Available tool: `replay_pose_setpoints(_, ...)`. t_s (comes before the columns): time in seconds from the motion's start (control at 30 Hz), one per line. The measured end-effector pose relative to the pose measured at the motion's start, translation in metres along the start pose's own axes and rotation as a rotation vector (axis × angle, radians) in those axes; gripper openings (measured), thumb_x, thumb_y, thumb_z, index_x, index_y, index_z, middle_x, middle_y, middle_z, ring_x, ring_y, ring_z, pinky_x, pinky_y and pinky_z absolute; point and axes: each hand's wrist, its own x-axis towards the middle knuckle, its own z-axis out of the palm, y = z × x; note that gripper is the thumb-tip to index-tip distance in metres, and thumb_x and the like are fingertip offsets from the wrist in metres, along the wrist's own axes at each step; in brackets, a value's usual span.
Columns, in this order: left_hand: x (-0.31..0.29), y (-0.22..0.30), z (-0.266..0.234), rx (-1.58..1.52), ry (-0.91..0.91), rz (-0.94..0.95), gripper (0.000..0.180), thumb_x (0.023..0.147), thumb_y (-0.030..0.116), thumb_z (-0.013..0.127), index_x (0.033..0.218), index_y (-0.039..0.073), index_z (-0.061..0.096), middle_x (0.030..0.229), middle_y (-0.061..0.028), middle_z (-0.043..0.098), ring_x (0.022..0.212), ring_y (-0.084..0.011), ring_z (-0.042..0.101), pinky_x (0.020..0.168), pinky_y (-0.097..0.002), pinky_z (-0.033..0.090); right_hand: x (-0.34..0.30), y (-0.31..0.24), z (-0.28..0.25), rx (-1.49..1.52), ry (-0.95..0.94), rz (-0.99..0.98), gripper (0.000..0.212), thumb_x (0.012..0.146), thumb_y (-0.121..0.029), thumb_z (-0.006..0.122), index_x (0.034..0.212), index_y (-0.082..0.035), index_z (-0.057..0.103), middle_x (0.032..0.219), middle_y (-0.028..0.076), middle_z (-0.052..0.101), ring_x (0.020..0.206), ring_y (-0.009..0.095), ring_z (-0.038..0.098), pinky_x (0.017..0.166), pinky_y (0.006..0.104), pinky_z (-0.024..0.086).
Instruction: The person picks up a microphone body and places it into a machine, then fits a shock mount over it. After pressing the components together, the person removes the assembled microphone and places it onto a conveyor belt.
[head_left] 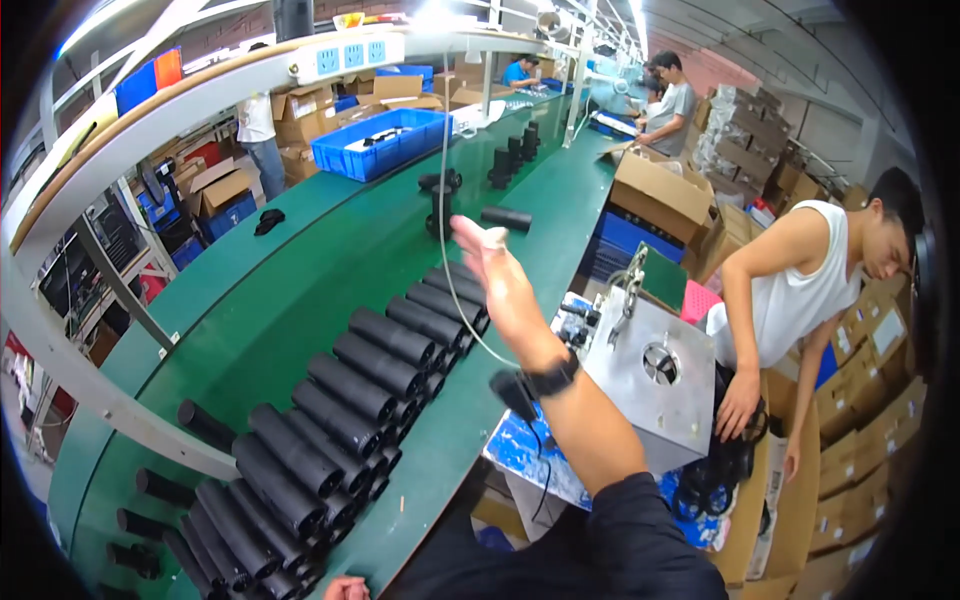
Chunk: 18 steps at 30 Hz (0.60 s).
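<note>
My right hand (495,275) is stretched out over the green conveyor table (240,330), open, fingers extended and nothing in it. A dark band circles that wrist. Below it and to its left, black cylindrical tubes (360,375) lie stacked in a long row. Just past my fingertips lies a single black tube (507,218), with a few black pieces (440,200) standing beside it. Only part of my left hand (347,588) shows, at the lower edge beside the near end of the stack; the frame cuts off most of it, so its grip cannot be made out.
A thin pale cable (446,200) hangs down in front of my right hand. Several black tubes (205,425) stand along the left. To the right is a metal machine (655,350), where a person in white (790,270) handles black parts. A blue bin (385,143) sits farther back.
</note>
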Motion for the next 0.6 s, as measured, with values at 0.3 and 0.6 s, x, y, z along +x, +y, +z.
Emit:
replay_pose_setpoints(0.3, 0.002, 0.024, 0.037, 0.245, -0.287, 0.030, 0.011, 0.104, 0.010, 0.066, 0.105, -0.001, 0.067, 0.085, -0.0068, 0.067, 0.060, -0.0104, 0.058, 0.053, -0.0250, 0.047, -0.178, -0.167, 0.051, 0.844, -0.961, -0.165, 0.076, 0.111, -0.056, 0.029, 0.166, -0.005, 0.021, 0.173, 0.013, 0.026, 0.159, 0.032, 0.026, 0.128, 0.0513, 0.015)
replay_pose_setpoints(0.6, -0.009, 0.023, 0.015, 0.216, -0.178, 0.107, 0.012, 0.104, 0.007, 0.062, 0.107, 0.000, 0.072, 0.090, -0.0053, 0.068, 0.069, -0.0087, 0.060, 0.062, -0.0234, 0.049, -0.220, -0.173, 0.032, 0.789, -1.095, -0.270, 0.083, 0.106, -0.067, 0.029, 0.168, -0.014, 0.013, 0.176, 0.009, 0.018, 0.161, 0.035, 0.020, 0.125, 0.0610, 0.006)
